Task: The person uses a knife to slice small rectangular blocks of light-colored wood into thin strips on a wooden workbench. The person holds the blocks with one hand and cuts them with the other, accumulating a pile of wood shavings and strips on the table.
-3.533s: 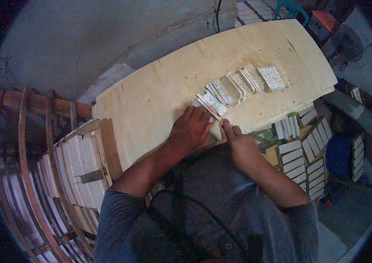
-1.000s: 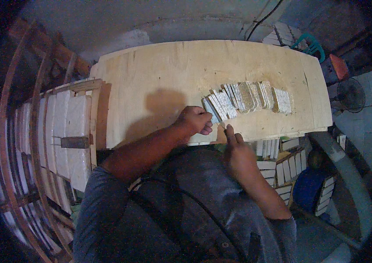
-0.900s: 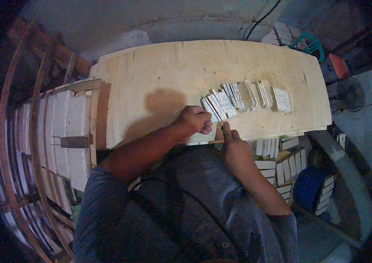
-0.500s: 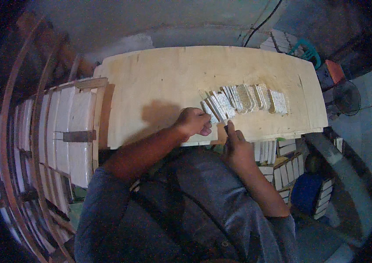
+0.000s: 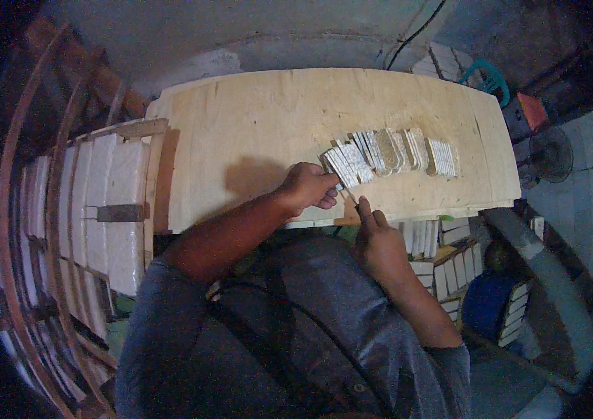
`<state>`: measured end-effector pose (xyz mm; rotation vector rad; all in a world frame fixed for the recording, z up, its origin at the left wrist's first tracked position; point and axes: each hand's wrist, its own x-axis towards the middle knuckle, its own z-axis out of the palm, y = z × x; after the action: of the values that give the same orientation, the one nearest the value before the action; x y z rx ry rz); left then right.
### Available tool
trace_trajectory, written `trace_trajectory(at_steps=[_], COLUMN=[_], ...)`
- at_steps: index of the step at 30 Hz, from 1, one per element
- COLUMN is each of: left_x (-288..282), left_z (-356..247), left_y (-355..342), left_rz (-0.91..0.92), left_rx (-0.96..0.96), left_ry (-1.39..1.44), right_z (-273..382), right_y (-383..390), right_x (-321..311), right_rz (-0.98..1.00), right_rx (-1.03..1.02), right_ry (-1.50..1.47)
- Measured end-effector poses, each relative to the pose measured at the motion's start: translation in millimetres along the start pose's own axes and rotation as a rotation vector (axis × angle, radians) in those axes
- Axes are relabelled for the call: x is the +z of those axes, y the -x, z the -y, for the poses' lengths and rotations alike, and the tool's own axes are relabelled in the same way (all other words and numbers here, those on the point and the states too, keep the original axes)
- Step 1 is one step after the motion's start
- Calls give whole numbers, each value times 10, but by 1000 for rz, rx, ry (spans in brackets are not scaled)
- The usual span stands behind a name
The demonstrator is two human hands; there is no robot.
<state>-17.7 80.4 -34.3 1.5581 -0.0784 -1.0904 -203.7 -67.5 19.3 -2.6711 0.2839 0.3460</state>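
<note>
My left hand (image 5: 307, 187) is closed beside the left end of a row of white, speckled thin slabs (image 5: 349, 164); what its fingers pinch is hidden. My right hand (image 5: 380, 237), just below and to the right, grips a narrow knife-like tool (image 5: 350, 197) that points up toward the left fingers. More slabs stand in bunches along the row, some tan and rounded at the corners (image 5: 394, 150), others white and packed tightly at the right end (image 5: 442, 157). All rest on a pale plywood board (image 5: 240, 112).
Tall white wrapped slabs (image 5: 121, 174) lean in a wooden rack at left. Stacked white-edged blocks (image 5: 457, 272) and a blue drum (image 5: 485, 304) sit below right. A teal chair (image 5: 492, 80), red box (image 5: 530, 112) and fan (image 5: 555, 157) stand beyond the board; a wall (image 5: 296, 35) backs it.
Since the oldest frame my view has turned, levelling the board. In the last second my left hand has shifted slightly upward; both hands stay closed at the row's left end.
</note>
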Motion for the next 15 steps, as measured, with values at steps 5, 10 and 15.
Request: trace_trajectory(at_steps=[5, 10, 15], left_x=[-28, -68, -61], left_z=[16, 119, 128], left_y=[-53, -149, -142], left_rz=[24, 29, 41], left_rx=[14, 19, 34], left_ry=[18, 25, -14], right_z=[31, 6, -93], right_y=[-94, -171, -281], right_x=[-47, 14, 208], right_rz=[31, 40, -4], right_rx=[-6, -24, -19], right_ry=[5, -3, -71])
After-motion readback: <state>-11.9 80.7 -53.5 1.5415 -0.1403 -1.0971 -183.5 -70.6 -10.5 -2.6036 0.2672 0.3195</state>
